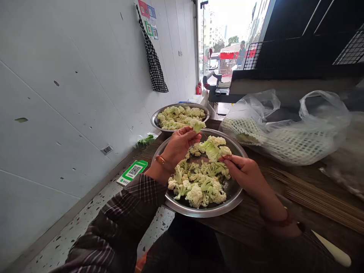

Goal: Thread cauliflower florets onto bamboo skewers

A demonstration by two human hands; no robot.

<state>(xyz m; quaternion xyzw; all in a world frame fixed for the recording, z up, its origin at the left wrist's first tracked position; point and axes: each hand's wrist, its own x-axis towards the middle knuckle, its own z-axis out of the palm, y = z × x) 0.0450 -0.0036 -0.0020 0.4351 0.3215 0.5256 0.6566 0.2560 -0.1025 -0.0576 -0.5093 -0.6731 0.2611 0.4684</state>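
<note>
My left hand (183,142) is closed in a pinch on a small cauliflower floret (197,125), raised over the far rim of the near metal bowl (199,213). Over the right side of that bowl, the fingers of my right hand (246,172) are closed at the edge of a larger cluster of cauliflower florets (214,147). Whether a thin stick runs through this cluster I cannot tell. Many loose cauliflower pieces (196,193) lie in the near bowl beneath both hands.
Behind stands a second metal bowl (155,120) of cauliflower. To the right are a plastic bag (307,132) of net-wrapped produce, a bundle of thin wooden skewers (318,195) and a pale-handled tool (331,248). A green QR-code card (133,172) lies left, beside the white wall (71,94).
</note>
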